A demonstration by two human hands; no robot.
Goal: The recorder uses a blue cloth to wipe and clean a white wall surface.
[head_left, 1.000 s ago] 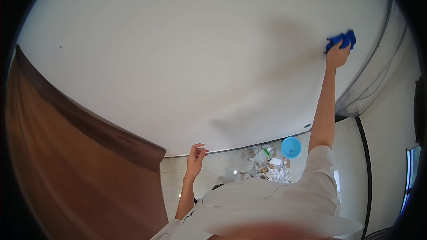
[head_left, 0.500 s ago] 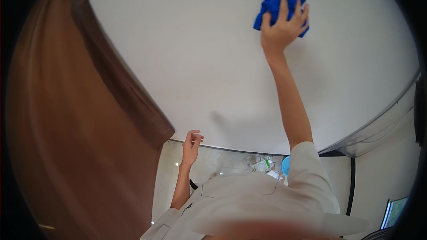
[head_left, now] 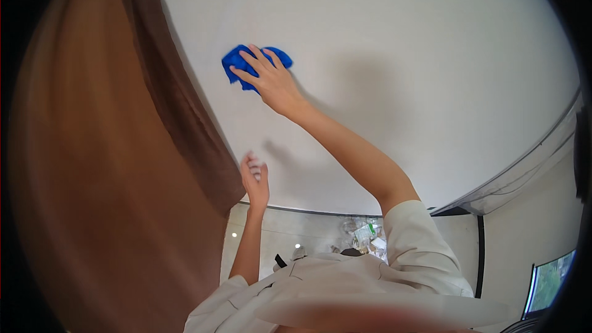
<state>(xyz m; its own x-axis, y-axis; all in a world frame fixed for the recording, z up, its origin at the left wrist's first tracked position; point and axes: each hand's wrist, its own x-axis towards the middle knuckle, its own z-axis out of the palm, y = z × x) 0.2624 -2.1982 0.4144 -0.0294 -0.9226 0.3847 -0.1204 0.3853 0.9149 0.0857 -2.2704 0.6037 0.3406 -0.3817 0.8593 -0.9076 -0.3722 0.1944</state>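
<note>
At eleven o'clock, your right hand [head_left: 277,88] spreads its fingers over the blue cloth [head_left: 233,58] against the white surface [head_left: 444,74]; your left hand [head_left: 256,184] (slightly blurred) sits at eight, loosely curled.

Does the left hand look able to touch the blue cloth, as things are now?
Probably yes, if raised: the left hand looks empty, and only bare white surface shows between it and the blue cloth. The right hand covers part of the cloth but leaves its left edge free.
</note>
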